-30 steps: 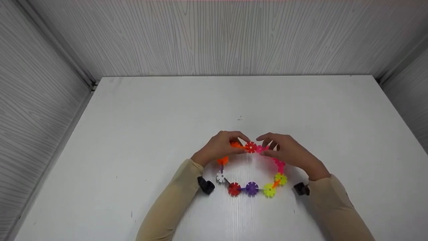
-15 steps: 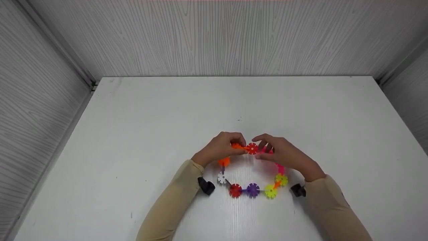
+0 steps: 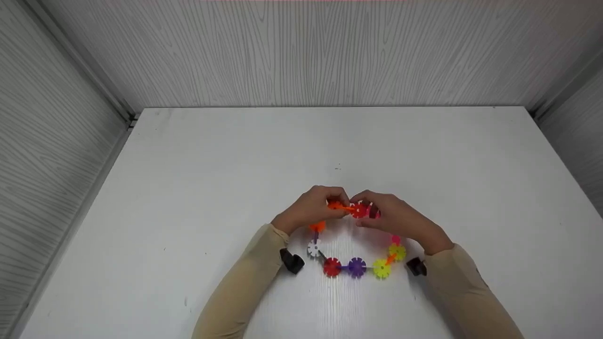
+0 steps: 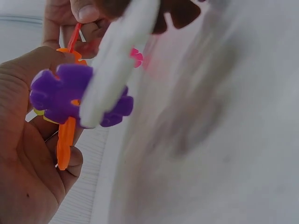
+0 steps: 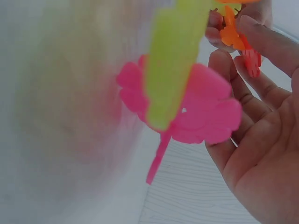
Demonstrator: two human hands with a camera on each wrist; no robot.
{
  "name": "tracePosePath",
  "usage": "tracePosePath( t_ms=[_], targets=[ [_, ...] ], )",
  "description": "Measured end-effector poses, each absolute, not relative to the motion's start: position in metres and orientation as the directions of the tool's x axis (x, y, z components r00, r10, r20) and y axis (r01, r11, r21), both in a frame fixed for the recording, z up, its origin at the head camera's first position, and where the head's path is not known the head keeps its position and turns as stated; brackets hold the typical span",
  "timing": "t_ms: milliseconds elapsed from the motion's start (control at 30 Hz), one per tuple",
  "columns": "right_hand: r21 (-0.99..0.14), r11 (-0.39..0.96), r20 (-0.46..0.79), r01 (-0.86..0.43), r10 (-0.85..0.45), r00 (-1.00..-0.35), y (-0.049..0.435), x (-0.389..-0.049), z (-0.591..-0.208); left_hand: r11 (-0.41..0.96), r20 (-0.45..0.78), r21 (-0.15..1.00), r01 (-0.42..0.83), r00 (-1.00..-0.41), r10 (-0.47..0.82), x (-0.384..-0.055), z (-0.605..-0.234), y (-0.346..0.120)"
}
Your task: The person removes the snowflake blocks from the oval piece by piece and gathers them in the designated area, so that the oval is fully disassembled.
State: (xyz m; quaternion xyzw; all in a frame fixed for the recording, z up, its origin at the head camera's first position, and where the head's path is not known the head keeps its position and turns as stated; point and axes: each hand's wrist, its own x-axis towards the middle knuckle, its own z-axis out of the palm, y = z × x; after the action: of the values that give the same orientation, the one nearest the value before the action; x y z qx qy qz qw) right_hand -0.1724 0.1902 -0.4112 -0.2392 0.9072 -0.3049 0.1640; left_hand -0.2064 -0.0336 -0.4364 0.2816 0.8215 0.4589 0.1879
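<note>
Several slotted plastic flower discs are joined into a ring. At its far side my left hand [image 3: 312, 205] pinches an orange disc [image 3: 335, 205] between thumb and fingers. Beside it is a red disc [image 3: 359, 210]; my right hand [image 3: 400, 216] reaches around it, thumb and forefinger apart. In the right wrist view the fingers lie close to that red disc [image 5: 252, 61], but whether they touch it I cannot tell. A purple disc [image 4: 60, 95] and a blurred white disc [image 4: 119, 70] hang near the left palm. A pink disc [image 5: 205, 109] hangs by the right palm.
The ring's near side holds a red disc [image 3: 332, 267], a purple disc [image 3: 357, 267] and a yellow disc [image 3: 381, 269]. Black wrist mounts [image 3: 292, 262] sit inside both forearms. The white table [image 3: 188, 188] meets grey wood-grain panels [image 3: 301, 52] at the back and sides.
My right hand has slid left along the ring, from the pink discs to around the red disc. My left hand has stayed nearly in place, keeping its pinch on the orange disc.
</note>
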Motion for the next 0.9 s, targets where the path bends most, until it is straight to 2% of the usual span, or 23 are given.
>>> tracePosePath(
  t_ms=[333,600,900],
  targets=[
    [-0.624,0.703,-0.135,-0.341,-0.527,-0.839,0.188,-0.175,-0.415,0.423,-0.057,0.858,0.291,-0.765,0.641,-0.208,-0.436,-0.036],
    [-0.682,0.649,-0.113,-0.338,-0.55,-0.827,0.186,-0.178,-0.421,0.394,-0.053,0.876,0.277,-0.757,0.651,-0.207,-0.444,-0.044],
    [-0.696,0.642,-0.084,-0.323,-0.519,-0.851,0.185,-0.183,-0.421,0.344,-0.035,0.909,0.233,-0.782,0.622,-0.209,-0.446,-0.049]
  ],
)
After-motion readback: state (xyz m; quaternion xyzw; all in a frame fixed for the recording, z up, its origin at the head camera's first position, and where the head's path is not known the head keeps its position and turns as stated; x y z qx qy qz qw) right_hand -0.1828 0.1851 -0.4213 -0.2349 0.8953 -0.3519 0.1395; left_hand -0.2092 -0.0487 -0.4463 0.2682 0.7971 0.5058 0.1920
